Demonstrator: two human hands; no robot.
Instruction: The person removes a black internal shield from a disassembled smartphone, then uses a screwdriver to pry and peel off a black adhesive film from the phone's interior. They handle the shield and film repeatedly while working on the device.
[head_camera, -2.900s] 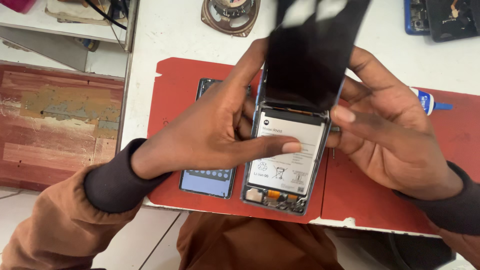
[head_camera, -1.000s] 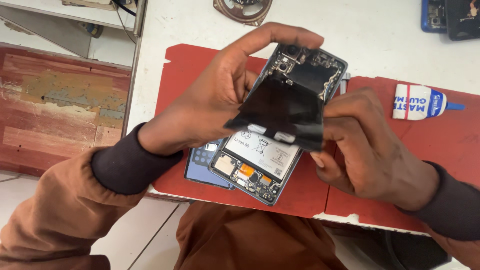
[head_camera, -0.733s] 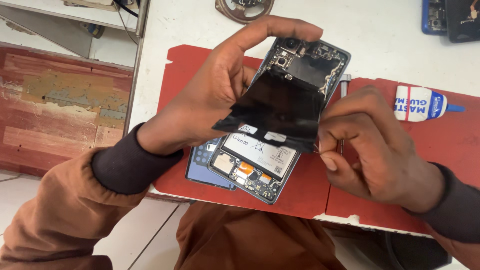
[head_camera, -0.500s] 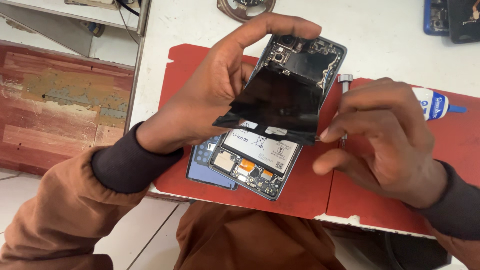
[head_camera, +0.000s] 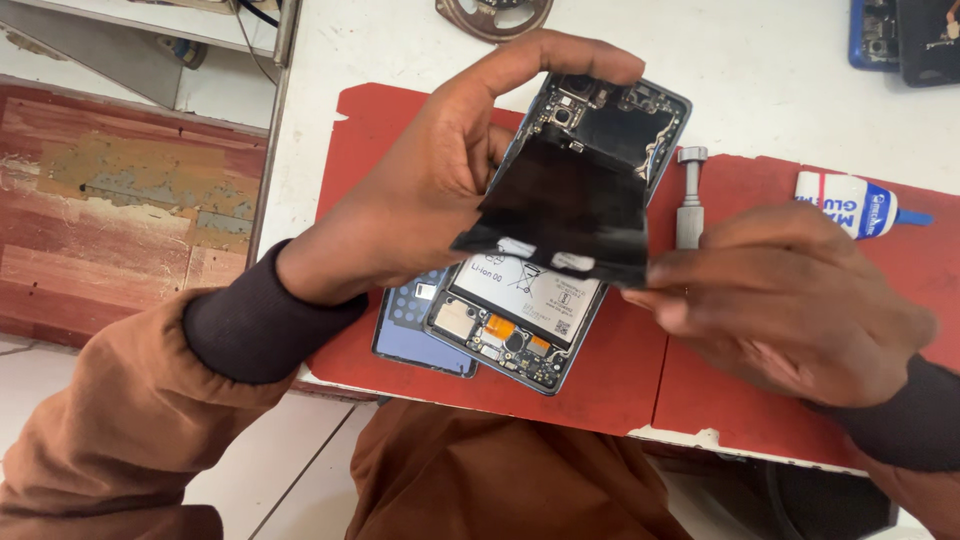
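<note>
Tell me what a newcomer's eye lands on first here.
The opened phone at centre, its circuitry and white battery bare, with a black sheet lifted off it between the left hand and the right hand. Beneath lies the red mat; a metal tool and a glue tube lie to the right on it.

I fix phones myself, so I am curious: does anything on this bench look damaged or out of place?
Yes. The red mat is chipped and ragged along its near edge. The opened phone lies with battery and boards bare, a black sheet curling off it between the left hand and right hand.
</note>
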